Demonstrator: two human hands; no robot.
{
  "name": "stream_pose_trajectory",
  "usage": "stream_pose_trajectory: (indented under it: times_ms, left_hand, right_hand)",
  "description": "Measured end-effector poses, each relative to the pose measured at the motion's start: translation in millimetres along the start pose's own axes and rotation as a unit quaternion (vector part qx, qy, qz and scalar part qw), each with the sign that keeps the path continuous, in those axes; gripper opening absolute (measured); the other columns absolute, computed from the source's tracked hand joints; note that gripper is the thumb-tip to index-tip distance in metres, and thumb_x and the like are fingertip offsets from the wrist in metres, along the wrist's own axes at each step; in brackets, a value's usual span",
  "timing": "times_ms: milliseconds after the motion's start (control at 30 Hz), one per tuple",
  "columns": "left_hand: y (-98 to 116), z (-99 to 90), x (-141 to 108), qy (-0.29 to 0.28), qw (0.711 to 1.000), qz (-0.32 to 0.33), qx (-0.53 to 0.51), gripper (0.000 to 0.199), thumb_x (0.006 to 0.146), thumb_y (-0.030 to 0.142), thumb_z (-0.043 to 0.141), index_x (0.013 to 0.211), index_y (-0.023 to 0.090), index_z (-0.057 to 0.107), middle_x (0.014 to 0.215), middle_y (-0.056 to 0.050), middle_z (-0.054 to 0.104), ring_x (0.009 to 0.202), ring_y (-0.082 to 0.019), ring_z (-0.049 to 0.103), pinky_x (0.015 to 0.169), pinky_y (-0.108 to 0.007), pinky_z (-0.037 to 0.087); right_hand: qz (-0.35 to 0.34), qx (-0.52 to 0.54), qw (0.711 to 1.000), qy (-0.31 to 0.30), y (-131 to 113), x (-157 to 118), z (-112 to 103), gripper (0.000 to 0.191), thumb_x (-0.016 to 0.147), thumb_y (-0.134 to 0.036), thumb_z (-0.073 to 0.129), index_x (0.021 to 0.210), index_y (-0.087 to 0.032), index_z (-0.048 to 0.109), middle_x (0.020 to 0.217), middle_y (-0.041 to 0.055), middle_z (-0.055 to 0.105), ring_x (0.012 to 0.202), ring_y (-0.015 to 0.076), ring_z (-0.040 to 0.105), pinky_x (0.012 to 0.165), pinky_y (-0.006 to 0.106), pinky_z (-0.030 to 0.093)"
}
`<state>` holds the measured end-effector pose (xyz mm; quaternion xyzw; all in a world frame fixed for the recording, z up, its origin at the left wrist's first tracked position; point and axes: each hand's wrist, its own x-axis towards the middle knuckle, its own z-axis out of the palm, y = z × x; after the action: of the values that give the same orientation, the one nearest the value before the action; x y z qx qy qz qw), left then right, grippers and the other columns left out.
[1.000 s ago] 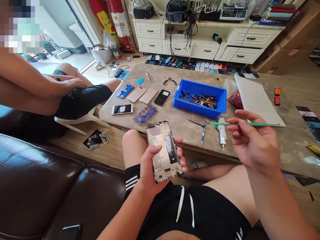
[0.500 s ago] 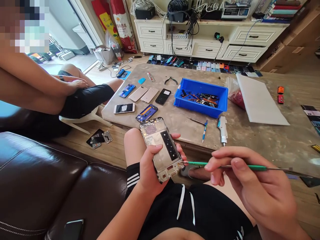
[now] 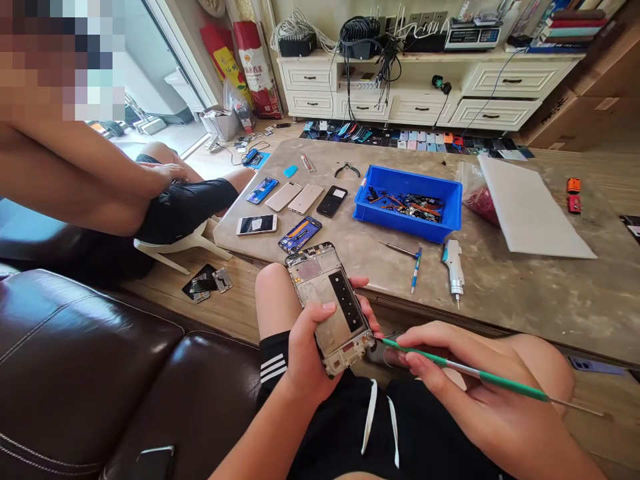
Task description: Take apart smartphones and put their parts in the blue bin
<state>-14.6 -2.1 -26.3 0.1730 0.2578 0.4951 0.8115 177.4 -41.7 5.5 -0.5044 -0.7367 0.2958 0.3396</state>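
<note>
My left hand (image 3: 307,350) is closed around a bare phone frame (image 3: 320,283), a silvery metal plate with a black strip, tilted above my lap. Its thumb lies across the plate and the fingers wrap the far edge. Between the thumb and fingers of my right hand (image 3: 465,373) is a thin pry tool (image 3: 513,385) with green grip sections and metal ends. The tool's front tip is at the lower right corner of the frame; whether it touches cannot be made out.
On the table (image 3: 350,267) lie several phones, an opened blue phone (image 3: 300,235), pliers (image 3: 347,170), a blue bin (image 3: 407,227) of small parts, a pen (image 3: 416,270), an electric screwdriver (image 3: 453,270) and a white foam sheet (image 3: 537,210). Another person (image 3: 90,180) sits at left.
My right hand has shifted down and its fingers have closed in nearer the tool's front. The tool now slants more steeply. My left hand keeps its hold on the frame.
</note>
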Motion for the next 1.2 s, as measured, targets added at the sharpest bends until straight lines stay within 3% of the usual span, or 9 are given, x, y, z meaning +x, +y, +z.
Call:
stream_pose_trajectory:
  times_ms: [133,233,400,600,1200]
  left_hand:
    - [1,-1.0,0,0.009,1.0,-0.001,0.003,0.045,0.085,0.031,0.049,0.122,0.01,0.064,0.091,-0.01,0.063,0.08,-0.025,0.064,0.075,-0.038,0.054]
    - [2,-0.3,0,0.017,1.0,0.002,0.009,0.044,0.085,0.031,0.049,0.121,0.01,0.064,0.089,-0.01,0.063,0.078,-0.024,0.065,0.074,-0.038,0.054]
    - [1,-0.4,1,0.025,1.0,-0.002,0.017,0.044,0.084,0.032,0.05,0.12,0.01,0.064,0.087,-0.01,0.063,0.076,-0.024,0.065,0.073,-0.038,0.054]
    - [-1,-4.0,2,0.016,1.0,-0.003,0.015,0.045,0.086,0.031,0.045,0.121,0.008,0.064,0.089,-0.011,0.065,0.077,-0.025,0.066,0.072,-0.036,0.054]
    - [-1,-1.3,3,0.042,0.999,-0.022,0.024,0.047,0.08,0.035,0.053,0.119,0.009,0.065,0.086,-0.01,0.065,0.074,-0.025,0.066,0.07,-0.035,0.053]
  right_hand:
    - [0.014,0.025,0.999,0.024,6,-7,8,0.02,0.093,-0.021,0.064,0.11,-0.032,0.066,0.095,-0.0052,0.076,0.081,0.0109,0.073,0.074,0.015,0.056]
    - [0.057,0.102,0.993,0.032,11,-14,18,0.021,0.095,-0.021,0.062,0.112,-0.031,0.067,0.103,-0.0008,0.076,0.089,0.0168,0.075,0.077,0.022,0.059]
    - [0.151,0.227,0.961,0.053,13,-23,34,0.017,0.098,-0.028,0.058,0.11,-0.026,0.069,0.107,0.0062,0.076,0.094,0.0226,0.075,0.084,0.032,0.063]
    - [0.197,0.315,0.921,0.12,7,-24,46,0.018,0.099,-0.034,0.056,0.105,-0.022,0.069,0.105,0.0077,0.075,0.098,0.0241,0.075,0.089,0.037,0.063]
    - [0.19,0.338,0.911,0.143,5,-25,49,0.016,0.101,-0.031,0.054,0.106,-0.023,0.066,0.104,0.0072,0.076,0.094,0.0216,0.076,0.087,0.033,0.064]
